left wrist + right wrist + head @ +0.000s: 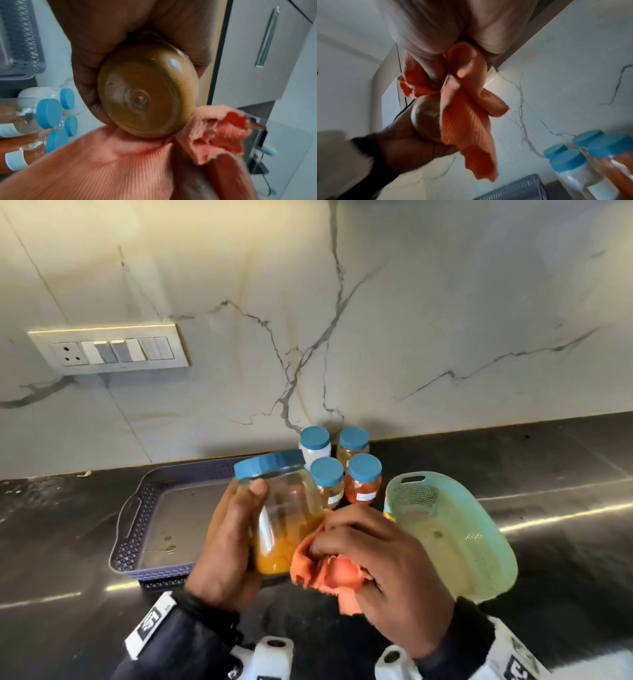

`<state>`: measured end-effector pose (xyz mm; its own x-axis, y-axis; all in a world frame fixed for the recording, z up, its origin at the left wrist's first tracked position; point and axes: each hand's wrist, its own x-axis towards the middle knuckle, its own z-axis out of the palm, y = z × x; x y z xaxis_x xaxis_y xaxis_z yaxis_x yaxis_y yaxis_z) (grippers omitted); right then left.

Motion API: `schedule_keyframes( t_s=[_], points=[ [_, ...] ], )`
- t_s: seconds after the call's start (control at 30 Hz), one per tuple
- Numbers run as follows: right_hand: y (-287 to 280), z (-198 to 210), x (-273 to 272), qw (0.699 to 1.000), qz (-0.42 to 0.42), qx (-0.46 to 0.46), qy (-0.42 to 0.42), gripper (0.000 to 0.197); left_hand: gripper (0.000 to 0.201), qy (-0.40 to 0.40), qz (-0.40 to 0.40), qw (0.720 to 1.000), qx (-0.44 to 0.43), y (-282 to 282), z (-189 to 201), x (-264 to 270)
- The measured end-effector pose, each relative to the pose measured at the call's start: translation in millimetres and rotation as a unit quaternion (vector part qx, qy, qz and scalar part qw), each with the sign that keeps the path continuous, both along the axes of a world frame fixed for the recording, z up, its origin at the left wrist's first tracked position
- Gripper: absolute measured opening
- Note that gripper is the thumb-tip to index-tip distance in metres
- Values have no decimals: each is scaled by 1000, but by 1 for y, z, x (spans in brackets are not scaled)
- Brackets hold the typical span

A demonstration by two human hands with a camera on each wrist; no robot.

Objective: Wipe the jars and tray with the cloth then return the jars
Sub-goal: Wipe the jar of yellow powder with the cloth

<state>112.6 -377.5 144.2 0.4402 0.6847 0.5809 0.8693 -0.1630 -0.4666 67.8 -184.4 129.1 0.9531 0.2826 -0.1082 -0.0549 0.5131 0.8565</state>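
Note:
My left hand [233, 529] grips a clear jar [291, 518] with a blue lid and yellow powder, tilted above the counter. Its round base [145, 92] faces the left wrist camera. An orange ribbed cloth [325, 573] is bunched in my right hand [380, 559], which presses it against the jar's lower right side. The cloth [465, 121] covers part of the jar [424, 116] in the right wrist view. A dark blue lattice tray [137, 522] lies empty on the counter behind my left hand. Several blue-lidded jars [342, 467] stand grouped to the tray's right.
A pale green perforated basket [455, 535] lies tipped on the black counter [565, 508] at the right. A marble backsplash with a switch panel [109, 349] rises behind. Small wet spots mark the tray floor.

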Motion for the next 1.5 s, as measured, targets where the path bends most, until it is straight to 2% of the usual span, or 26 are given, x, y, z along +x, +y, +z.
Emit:
schedule_keyframes(
  t_s=[0.1,0.23,0.3,0.43,0.5,0.63,0.7,0.8,0.97,1.07,1.17,1.27,1.33,1.5],
  points=[
    [-13,-7,1,1000,-3,-5,-20,35,110,19,0,1000,12,-11,5,2],
    [-16,11,38,995,-57,78,12,32,95,-41,-11,999,13,-32,6,10],
    [-15,20,50,992,-76,96,23,31,88,-46,-1,999,10,-39,6,13],
    [-21,9,39,994,-40,102,30,27,110,-30,-9,999,-1,-38,15,15],
    [-25,-6,22,995,-24,91,23,34,117,-23,-5,999,-27,-34,18,15],
    [-26,-19,13,995,-29,95,16,46,114,-8,-34,999,-11,-31,17,13],
    [-22,-9,28,993,-51,107,12,40,114,-3,-60,998,6,-34,14,13],
    [-17,8,51,987,-64,142,51,21,112,-18,-72,997,16,-39,11,16],
    [-15,-1,37,984,-32,138,109,15,99,-54,-29,998,-19,-36,17,16],
    [-14,-11,28,988,-15,122,90,17,98,-39,35,998,-30,-29,7,17],
    [-7,-11,26,995,-27,88,34,32,78,-34,25,999,18,-23,-3,15],
    [-2,-10,21,998,-45,26,-30,50,76,-55,5,991,120,-16,-5,9],
    [1,-11,24,998,-52,7,-25,45,72,-56,4,986,159,-11,-6,5],
    [18,-8,46,992,-117,53,20,36,71,-42,-4,975,217,-6,-8,-3]
  ],
)
